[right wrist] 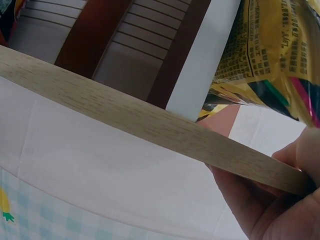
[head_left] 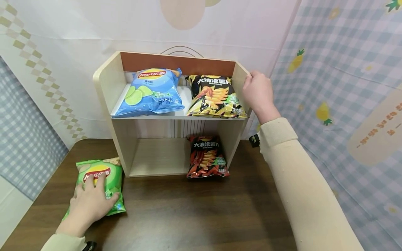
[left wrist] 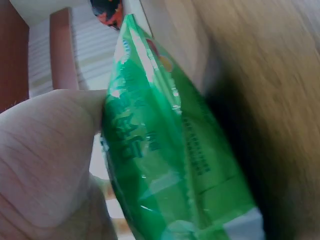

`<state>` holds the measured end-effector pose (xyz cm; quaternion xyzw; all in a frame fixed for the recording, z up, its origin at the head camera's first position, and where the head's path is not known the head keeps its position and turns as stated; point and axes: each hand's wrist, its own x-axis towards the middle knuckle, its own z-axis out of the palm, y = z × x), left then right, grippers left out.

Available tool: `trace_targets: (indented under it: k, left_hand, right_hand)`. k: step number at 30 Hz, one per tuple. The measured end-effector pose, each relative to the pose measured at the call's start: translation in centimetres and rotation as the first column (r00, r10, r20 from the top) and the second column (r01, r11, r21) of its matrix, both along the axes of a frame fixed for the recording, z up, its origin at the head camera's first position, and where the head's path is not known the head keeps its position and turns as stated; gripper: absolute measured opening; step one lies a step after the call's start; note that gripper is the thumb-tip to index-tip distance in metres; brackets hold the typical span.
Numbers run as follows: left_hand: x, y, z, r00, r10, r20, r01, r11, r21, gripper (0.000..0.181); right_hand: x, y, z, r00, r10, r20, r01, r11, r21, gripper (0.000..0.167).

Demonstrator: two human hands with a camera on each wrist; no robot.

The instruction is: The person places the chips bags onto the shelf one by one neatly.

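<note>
My left hand (head_left: 91, 204) rests on a green Lay's chip bag (head_left: 115, 174) lying on the table left of the shelf, its fingers spread across the front. The left wrist view shows the thumb against the green bag (left wrist: 150, 150) from close by. With my right hand (head_left: 260, 91) I grip the upper right side panel of a small two-tier wooden shelf (head_left: 106, 80); the right wrist view has fingers on both faces of this panel (right wrist: 150, 127). A blue lime chip bag (head_left: 150, 92) and a black-and-yellow chip bag (head_left: 215, 96) lie on the upper tier.
On the lower tier, at the right, a black-and-red chip bag (head_left: 208, 157) leans back. The shelf stands on a dark wooden table (head_left: 176, 212). Behind it hangs a pale patterned cloth (head_left: 132, 21), with a checked pineapple cloth (head_left: 342, 69) at the right.
</note>
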<state>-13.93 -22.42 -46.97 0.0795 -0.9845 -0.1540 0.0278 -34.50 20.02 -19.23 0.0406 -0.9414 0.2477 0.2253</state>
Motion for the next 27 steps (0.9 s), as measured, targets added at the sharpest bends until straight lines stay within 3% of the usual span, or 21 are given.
trace_targets:
  k: [7,13,22,27]
  left_hand:
    - [1.0,0.9,0.8,0.997,-0.008,0.080,0.010,1.000,-0.024,0.094]
    - [2.5,0.4,0.8,0.993,-0.043,0.110,0.047,0.998,-0.032,0.095]
    - [4.1,-1.1,0.5,0.991,-0.125,0.042,0.126,0.992,-0.028,0.093]
    - [4.6,-2.4,0.4,0.986,-0.165,-0.001,0.165,0.985,0.048,0.098]
  right_hand:
    - [0.0,0.1,-0.1,1.000,0.002,0.013,-0.001,1.000,-0.006,0.044]
    - [-0.1,0.2,-0.2,1.000,0.001,-0.005,-0.001,1.000,0.005,0.043]
    - [-0.1,0.3,-0.2,1.000,-0.003,-0.012,0.003,1.000,0.005,0.043]
    - [-0.2,0.3,-0.4,1.000,-0.005,0.001,0.005,1.000,0.006,0.044]
